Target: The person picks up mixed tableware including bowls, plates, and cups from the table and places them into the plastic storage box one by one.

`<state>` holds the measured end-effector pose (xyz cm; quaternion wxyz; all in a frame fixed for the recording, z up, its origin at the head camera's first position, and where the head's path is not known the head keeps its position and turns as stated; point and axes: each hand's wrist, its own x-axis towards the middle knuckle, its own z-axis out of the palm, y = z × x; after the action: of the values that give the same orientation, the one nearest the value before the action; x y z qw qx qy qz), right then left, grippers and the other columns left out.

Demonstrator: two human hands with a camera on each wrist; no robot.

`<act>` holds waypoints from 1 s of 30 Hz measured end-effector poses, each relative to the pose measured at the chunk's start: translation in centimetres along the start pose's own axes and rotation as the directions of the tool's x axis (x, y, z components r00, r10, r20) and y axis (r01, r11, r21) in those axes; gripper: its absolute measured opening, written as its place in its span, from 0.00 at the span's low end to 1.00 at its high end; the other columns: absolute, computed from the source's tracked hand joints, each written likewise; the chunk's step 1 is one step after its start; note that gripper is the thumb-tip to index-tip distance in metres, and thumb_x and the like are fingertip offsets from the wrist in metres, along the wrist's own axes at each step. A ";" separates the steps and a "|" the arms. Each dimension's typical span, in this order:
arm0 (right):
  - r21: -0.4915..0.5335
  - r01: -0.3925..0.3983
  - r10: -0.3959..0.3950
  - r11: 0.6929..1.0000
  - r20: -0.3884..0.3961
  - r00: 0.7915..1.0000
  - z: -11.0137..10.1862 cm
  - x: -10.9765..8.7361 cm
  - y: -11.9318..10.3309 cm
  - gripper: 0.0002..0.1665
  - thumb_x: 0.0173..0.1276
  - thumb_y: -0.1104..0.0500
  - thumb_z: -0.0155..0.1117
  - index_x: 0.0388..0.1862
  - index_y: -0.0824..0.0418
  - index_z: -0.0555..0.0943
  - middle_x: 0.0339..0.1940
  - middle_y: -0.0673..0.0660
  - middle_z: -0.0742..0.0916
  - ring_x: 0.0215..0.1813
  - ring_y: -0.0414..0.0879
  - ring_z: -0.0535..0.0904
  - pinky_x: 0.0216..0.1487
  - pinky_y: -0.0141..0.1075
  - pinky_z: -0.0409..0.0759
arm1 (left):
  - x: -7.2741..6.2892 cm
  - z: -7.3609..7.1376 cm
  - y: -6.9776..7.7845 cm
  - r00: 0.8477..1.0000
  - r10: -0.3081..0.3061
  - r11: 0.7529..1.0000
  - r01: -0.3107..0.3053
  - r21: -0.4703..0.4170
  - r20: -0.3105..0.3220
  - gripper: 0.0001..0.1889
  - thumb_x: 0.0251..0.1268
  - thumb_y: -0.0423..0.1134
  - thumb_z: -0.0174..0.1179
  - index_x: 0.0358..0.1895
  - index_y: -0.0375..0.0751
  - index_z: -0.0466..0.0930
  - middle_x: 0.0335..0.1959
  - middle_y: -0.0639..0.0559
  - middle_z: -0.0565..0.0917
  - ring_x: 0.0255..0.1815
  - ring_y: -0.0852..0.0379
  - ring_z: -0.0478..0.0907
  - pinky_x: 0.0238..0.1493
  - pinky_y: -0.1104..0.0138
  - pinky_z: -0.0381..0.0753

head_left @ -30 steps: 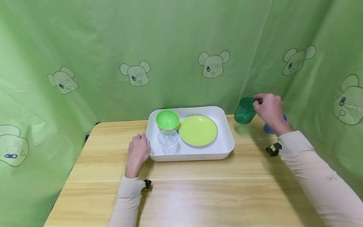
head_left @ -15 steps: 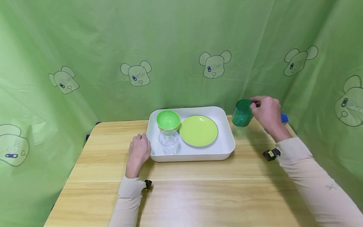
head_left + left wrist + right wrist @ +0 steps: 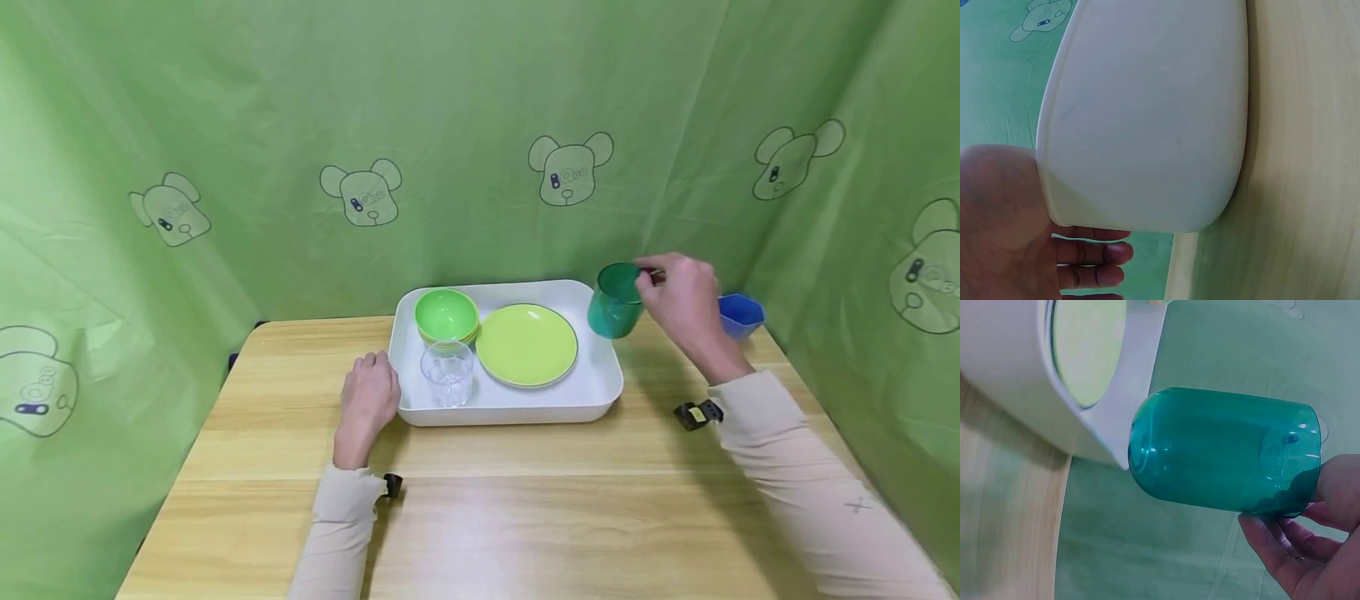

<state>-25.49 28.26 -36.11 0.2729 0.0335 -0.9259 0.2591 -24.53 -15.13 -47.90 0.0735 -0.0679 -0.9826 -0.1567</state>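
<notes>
A translucent teal-green cup (image 3: pixel 615 301) hangs upright over the back right end of the white tray (image 3: pixel 540 412). My right hand (image 3: pixel 684 297) pinches it at the rim; the right wrist view shows thumb and fingers at the mouth of the cup (image 3: pixel 1222 450). My left hand (image 3: pixel 368 393) holds the tray's front left corner, fingers along the outside of the wall and thumb hidden behind it. Inside the tray, stacked green and yellow bowls (image 3: pixel 446 313) stand at the back left. A clear cup (image 3: pixel 447 379) is in front of them, beside a yellow-green plate (image 3: pixel 527 345).
A blue angular bowl (image 3: pixel 741 315) stands on the wooden table (image 3: pixel 525 508) near its back right corner, just behind my right wrist. A green curtain (image 3: pixel 465 100) with printed bear heads surrounds the table at the back and sides.
My right hand has carried the teal-green cup left, from beside the tray to over its right end. More of the blue bowl shows now. My left hand has stayed at the tray corner.
</notes>
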 end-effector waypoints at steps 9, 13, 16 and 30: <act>0.031 0.003 -0.003 1.000 0.029 1.000 1.3 -0.7 -1.7 0.15 0.66 0.70 0.61 0.49 0.69 0.88 0.45 0.71 0.89 0.33 0.59 0.85 0.21 0.34 0.71 | 0.0 0.2 -0.2 1.000 0.000 1.000 0.000 0.001 -0.004 0.15 0.78 0.36 0.41 0.43 0.28 0.75 0.38 0.36 0.77 0.44 0.37 0.75 0.42 0.48 0.79; 0.035 0.004 -0.005 0.999 0.027 1.000 1.5 -1.0 -2.3 0.15 0.66 0.70 0.61 0.49 0.69 0.88 0.45 0.71 0.88 0.29 0.57 0.83 0.18 0.32 0.69 | 0.1 0.3 -0.3 1.000 0.015 1.000 -0.015 0.003 -0.026 0.15 0.77 0.36 0.41 0.42 0.28 0.75 0.38 0.36 0.78 0.43 0.37 0.75 0.42 0.47 0.79; 0.041 -0.001 0.000 0.999 0.034 0.999 1.7 -1.2 -2.8 0.15 0.66 0.70 0.62 0.50 0.69 0.88 0.46 0.71 0.88 0.26 0.55 0.82 0.17 0.32 0.68 | 0.1 0.2 -0.2 0.999 0.022 1.000 -0.022 0.005 -0.036 0.15 0.77 0.36 0.41 0.42 0.28 0.75 0.39 0.35 0.78 0.44 0.36 0.75 0.42 0.46 0.79; 0.092 0.000 -0.005 0.996 0.052 0.999 2.8 -1.4 -5.3 0.15 0.66 0.71 0.62 0.50 0.70 0.87 0.47 0.70 0.88 0.41 0.61 0.87 0.28 0.39 0.81 | 0.1 0.1 -0.1 1.000 0.010 1.000 -0.010 -0.001 -0.016 0.14 0.78 0.36 0.43 0.44 0.28 0.75 0.40 0.35 0.78 0.44 0.37 0.75 0.43 0.47 0.79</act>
<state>-24.59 22.22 -36.39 0.2470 0.0538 -0.9197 0.3002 -24.64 -15.19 -48.07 0.0823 -0.0717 -0.9815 -0.1575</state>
